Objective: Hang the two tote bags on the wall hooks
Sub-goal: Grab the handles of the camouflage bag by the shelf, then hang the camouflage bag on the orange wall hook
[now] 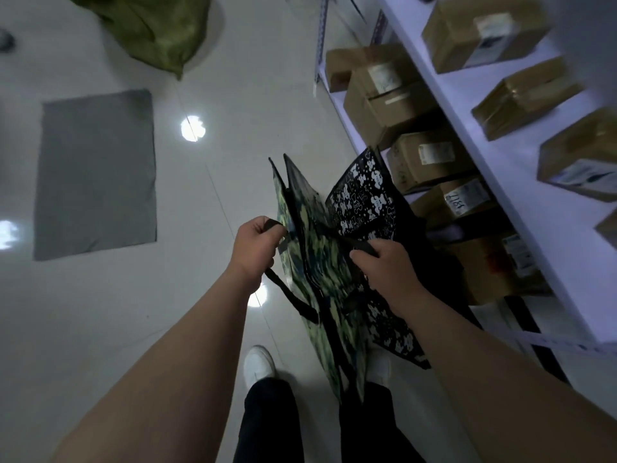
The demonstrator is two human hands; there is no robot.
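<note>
At the centre of the frame I have both bags hanging limp and flat over the floor: my left hand point(257, 243) is closed on a black strap of the green patterned tote point(320, 262), my right hand point(384, 265) closed on a strap of the black-and-white tote point(364, 198). They look light, soft and empty, so I judge the straps the right hold. Taped cardboard boxes point(430, 162), contents unseen, fill the shelves point(521, 182) at right; no hooks show.
</note>
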